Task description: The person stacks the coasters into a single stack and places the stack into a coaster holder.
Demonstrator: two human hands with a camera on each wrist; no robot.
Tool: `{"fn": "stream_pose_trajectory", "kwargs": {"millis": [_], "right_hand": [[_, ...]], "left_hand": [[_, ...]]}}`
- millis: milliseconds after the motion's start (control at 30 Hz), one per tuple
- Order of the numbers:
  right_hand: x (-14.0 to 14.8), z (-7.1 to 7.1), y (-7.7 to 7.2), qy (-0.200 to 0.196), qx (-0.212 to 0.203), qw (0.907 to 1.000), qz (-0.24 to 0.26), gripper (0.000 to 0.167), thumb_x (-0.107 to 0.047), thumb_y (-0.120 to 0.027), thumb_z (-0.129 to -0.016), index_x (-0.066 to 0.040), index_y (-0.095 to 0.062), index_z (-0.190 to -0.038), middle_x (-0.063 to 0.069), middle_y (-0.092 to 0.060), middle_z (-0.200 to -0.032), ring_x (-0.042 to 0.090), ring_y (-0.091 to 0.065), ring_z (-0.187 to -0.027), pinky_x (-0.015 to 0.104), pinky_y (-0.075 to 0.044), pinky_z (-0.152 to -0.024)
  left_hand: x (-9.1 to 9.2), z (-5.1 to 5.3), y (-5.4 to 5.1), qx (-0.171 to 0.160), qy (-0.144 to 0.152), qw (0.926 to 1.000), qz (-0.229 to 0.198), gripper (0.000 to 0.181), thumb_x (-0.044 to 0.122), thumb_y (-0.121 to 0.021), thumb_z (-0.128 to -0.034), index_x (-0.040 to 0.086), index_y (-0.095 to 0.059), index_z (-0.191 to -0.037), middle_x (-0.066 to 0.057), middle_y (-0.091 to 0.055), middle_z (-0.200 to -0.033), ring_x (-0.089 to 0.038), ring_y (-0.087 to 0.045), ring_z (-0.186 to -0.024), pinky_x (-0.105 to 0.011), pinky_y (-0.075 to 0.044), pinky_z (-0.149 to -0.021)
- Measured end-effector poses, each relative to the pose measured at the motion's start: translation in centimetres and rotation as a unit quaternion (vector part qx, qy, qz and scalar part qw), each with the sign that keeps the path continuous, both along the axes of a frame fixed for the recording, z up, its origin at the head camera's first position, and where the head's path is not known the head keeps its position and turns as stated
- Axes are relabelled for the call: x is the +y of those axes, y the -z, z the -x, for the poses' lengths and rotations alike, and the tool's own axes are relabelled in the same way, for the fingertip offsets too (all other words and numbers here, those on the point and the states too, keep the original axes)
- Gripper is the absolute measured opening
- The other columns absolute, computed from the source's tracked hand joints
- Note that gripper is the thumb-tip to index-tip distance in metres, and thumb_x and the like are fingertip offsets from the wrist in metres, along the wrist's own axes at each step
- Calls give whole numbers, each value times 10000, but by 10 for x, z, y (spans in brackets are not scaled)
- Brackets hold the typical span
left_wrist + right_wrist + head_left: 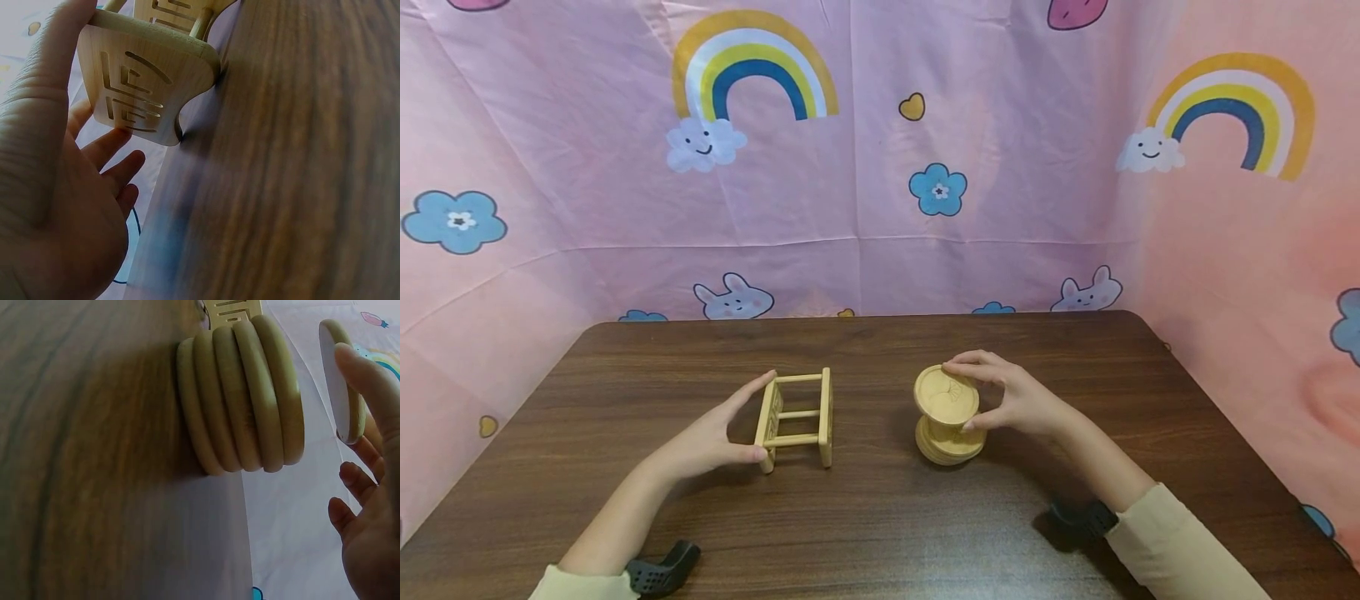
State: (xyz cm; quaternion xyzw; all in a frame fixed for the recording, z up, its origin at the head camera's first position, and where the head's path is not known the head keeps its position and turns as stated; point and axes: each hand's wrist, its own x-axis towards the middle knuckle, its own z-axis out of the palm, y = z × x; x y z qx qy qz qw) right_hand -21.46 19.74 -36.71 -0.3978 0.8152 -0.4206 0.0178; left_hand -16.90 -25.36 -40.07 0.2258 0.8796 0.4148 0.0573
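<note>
My left hand (700, 443) holds a pale wooden coaster rack (826, 417) by its left side panel, thumb at the near end and a finger at the far end. The rack stands on the table, its two panels joined by thin rods. In the left wrist view the panel (134, 78) shows cut-out slots. My right hand (1030, 402) pinches a round wooden coaster (945, 395) by its edge. That coaster (355, 412) is lifted clear above a stack of several matching coasters (247, 406), which sits on the table right of the rack.
The dark wood-grain table (865, 533) lies under everything. Behind it and at its sides hangs a pink patterned cloth (1037, 200). A black wrist strap (662, 568) is on the left wrist and another strap (1081, 521) on the right.
</note>
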Motion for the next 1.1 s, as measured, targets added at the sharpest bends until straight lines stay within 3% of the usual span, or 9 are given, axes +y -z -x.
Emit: {"fn": "stream_pose_trajectory", "kwargs": {"millis": [300,467,567,733,900,1100], "right_hand": [[9,-7,7,58,12,10000,-15,743,-232,-870,-692,-96,-559,-1353,5,-489,-1340,207,-404,-1255,481,-315,-1029],[13,-12,13,-89,-115,9997,195,746,-162,-870,-688,-52,-548,-1352,48,-479,-1345,213,-414,-1242,371,-400,-984],[13,-15,15,-111,-245,9993,267,748,-101,-867,-679,-29,-543,-1350,77,-474,-1344,204,-417,-1235,355,-446,-941],[8,-25,6,16,-71,9999,96,735,-64,-867,-661,19,-553,-1320,123,-498,-1307,201,-429,-1206,372,-435,-939],[4,-35,-7,97,-59,9999,0,708,-52,-865,-656,49,-566,-1289,138,-517,-1275,210,-443,-1183,363,-408,-950],[3,-38,-7,188,-73,9998,-79,718,-68,-874,-643,39,-574,-1286,131,-518,-1284,219,-426,-1195,448,-363,-968]], "left_hand": [[0,1,1,-3,-2,10000,0,974,272,-799,-773,327,-188,-1531,-117,-182,-1566,-447,-169,-1374,-723,-205,-973],[1,1,1,31,68,10000,-32,980,255,-798,-771,265,-189,-1540,-123,-180,-1566,-450,-165,-1374,-726,-205,-969],[1,1,1,80,52,10000,11,983,264,-801,-767,296,-190,-1536,-122,-186,-1565,-452,-181,-1368,-722,-216,-969],[0,1,0,67,12,10000,14,985,267,-805,-764,366,-185,-1523,-116,-183,-1567,-450,-180,-1369,-721,-212,-971],[0,0,0,41,51,10000,-10,981,261,-798,-769,309,-186,-1534,-114,-177,-1568,-438,-162,-1375,-722,-203,-973],[0,0,0,70,86,9999,-61,984,249,-799,-769,249,-189,-1540,-123,-176,-1566,-431,-145,-1375,-725,-180,-981]]}}
